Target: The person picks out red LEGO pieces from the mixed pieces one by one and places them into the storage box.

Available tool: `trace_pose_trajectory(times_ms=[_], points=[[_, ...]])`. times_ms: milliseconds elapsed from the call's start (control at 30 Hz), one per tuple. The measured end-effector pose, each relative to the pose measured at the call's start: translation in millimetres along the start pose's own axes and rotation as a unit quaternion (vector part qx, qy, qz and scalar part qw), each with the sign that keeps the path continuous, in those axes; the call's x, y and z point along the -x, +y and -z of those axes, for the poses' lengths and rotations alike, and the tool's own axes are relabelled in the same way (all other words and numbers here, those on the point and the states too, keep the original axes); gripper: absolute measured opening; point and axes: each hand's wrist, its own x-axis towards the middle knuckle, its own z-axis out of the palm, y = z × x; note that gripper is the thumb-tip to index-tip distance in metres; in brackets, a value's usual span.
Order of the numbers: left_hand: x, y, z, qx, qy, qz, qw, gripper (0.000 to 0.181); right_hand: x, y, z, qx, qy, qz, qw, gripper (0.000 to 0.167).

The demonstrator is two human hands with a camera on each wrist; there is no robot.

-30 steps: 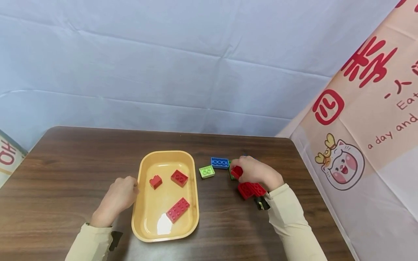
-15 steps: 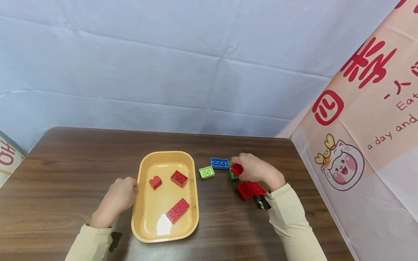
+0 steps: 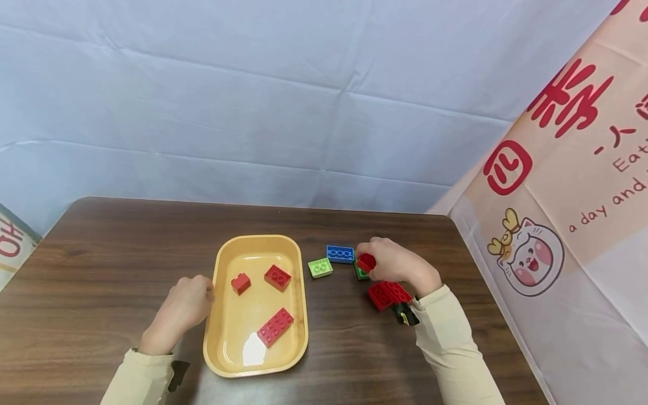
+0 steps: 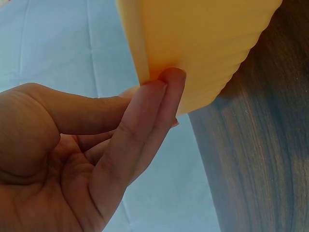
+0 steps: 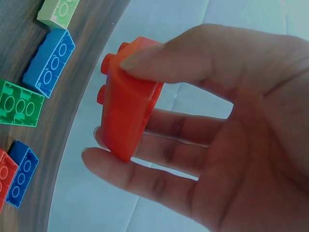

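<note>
Between thumb and fingers, my right hand (image 3: 397, 263) (image 5: 227, 121) grips a red brick (image 3: 367, 264) (image 5: 128, 99), whose studs face left in the right wrist view. In the head view it hangs over a green brick (image 3: 361, 272) (image 5: 19, 104). My left hand (image 3: 183, 304) (image 4: 91, 145) pinches the left rim of a yellow tray (image 3: 255, 371) (image 4: 203, 48). Inside the tray are a small red brick (image 3: 241, 283), another red brick (image 3: 277, 277) and a long red brick (image 3: 275, 327).
Right of the tray lie a light green brick (image 3: 320, 268) (image 5: 59, 12) and a blue brick (image 3: 340, 253) (image 5: 49, 63). Red bricks (image 3: 388, 294) (image 5: 4, 176) lie below my right hand, one beside another blue brick (image 5: 22, 174). Patterned cloth (image 3: 531, 253) borders the right side.
My right hand and the red brick have shifted very slightly, uncovering a bit more of the green brick. The left hand remains at the tray rim.
</note>
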Motion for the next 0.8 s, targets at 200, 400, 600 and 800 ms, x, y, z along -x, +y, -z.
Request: trace_pose_trajectory(times_ms=[200, 400, 600, 800], points=[[-0.4, 0.3, 0.1, -0.001, 0.002, -0.002, 1.0, 0.021, 0.5, 0.0, 1.1, -0.004, 0.004, -0.006, 1.0, 0.042], [0.1, 0.4, 0.3, 0.0, 0.003, -0.001, 1.0, 0.02, -2.6, -0.8, 1.7, 0.008, 0.011, 0.005, 0.9999, 0.038], [0.6, 0.6, 0.3, 0.0, 0.004, -0.002, 1.0, 0.019, -6.7, -2.1, 1.5, 0.013, 0.013, 0.005, 0.9998, 0.04], [-0.1, 0.3, 0.6, -0.001, 0.0, 0.0, 1.0, 0.018, -12.6, -10.0, -0.2, 0.023, 0.006, 0.016, 0.9996, 0.038]])
